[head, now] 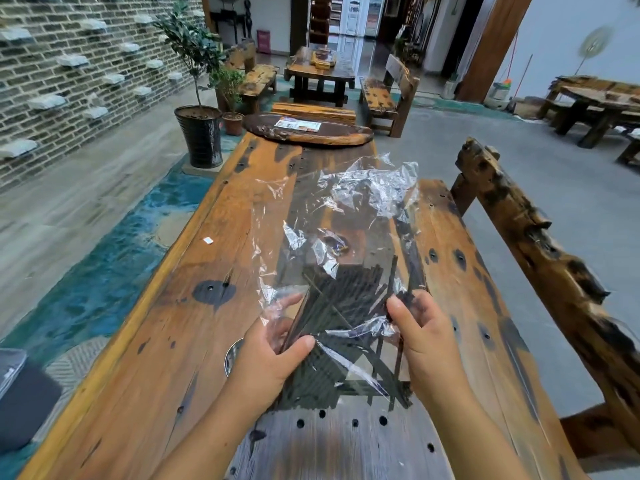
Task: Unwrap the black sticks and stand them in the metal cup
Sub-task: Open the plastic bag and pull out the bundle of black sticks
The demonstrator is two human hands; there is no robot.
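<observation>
Worn wooden table (194, 341); black sticks (346, 306) (splayed, in crinkled clear wrap (346, 209)) pinched by left hand (273, 355) and right hand (426, 337)

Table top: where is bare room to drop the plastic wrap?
The table is bare left of the left hand, past the metal cup, and between the plastic wrap and slab. Crowded between hands, around black sticks.

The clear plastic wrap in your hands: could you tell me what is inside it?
Black sticks, loosely fanned, lie inside the clear plastic wrap. Their lower ends are hidden behind the left hand and right hand.
</observation>
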